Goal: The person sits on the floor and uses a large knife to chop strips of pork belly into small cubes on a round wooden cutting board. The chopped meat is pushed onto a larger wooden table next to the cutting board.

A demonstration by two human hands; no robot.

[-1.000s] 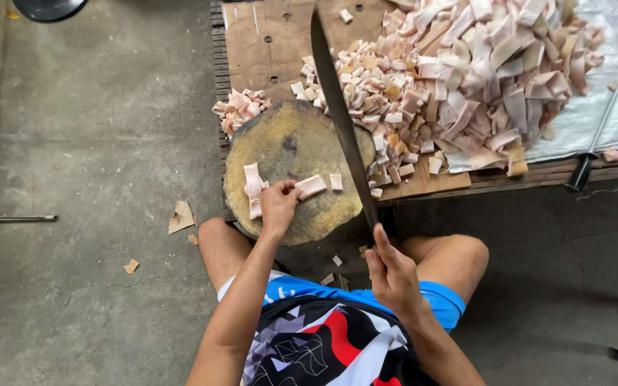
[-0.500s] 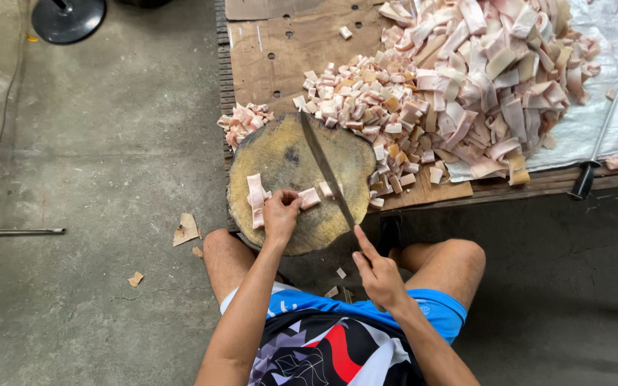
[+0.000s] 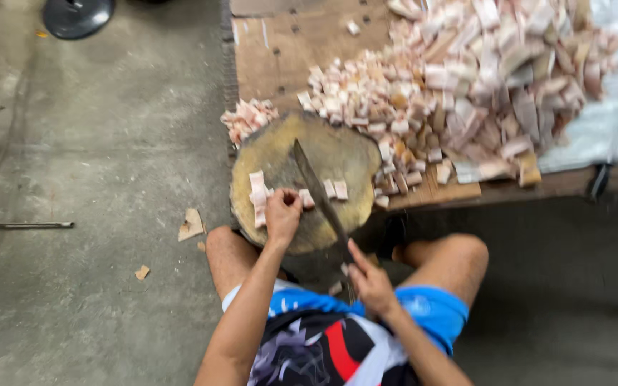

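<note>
Head view, one entry per item.

Your left hand [image 3: 282,213]: fingers curled together, pressing down on a pale pink strip of raw meat [image 3: 305,199] that lies on the block, just beside the blade.

Your right hand [image 3: 370,282]: fingers closed around the handle of the long dark-bladed cleaver [image 3: 316,187]; the handle itself is hidden in your grip. The blade runs up and to the left from your hand, its edge down on the block, touching or nearly touching the strip; motion blur keeps you from telling which.

Round, worn, yellow-brown wooden chopping block [image 3: 302,179]: stands between your knees, against the edge of the low platform. On it lie a few cut pale pieces [image 3: 257,196] left of your left hand, and two more small cut pieces [image 3: 335,189] right of the blade.

Low brown wooden platform [image 3: 266,50]: beyond the block. It carries a large heap of pale pink and white meat chunks [image 3: 466,78], and a small separate pile of chunks [image 3: 250,118] at its left edge, just beside the block.

Grey concrete floor [image 3: 109,143]: scattered tan scraps [image 3: 192,224] lie left of your knee; a thin metal rod [image 3: 19,225] lies further left.
</note>
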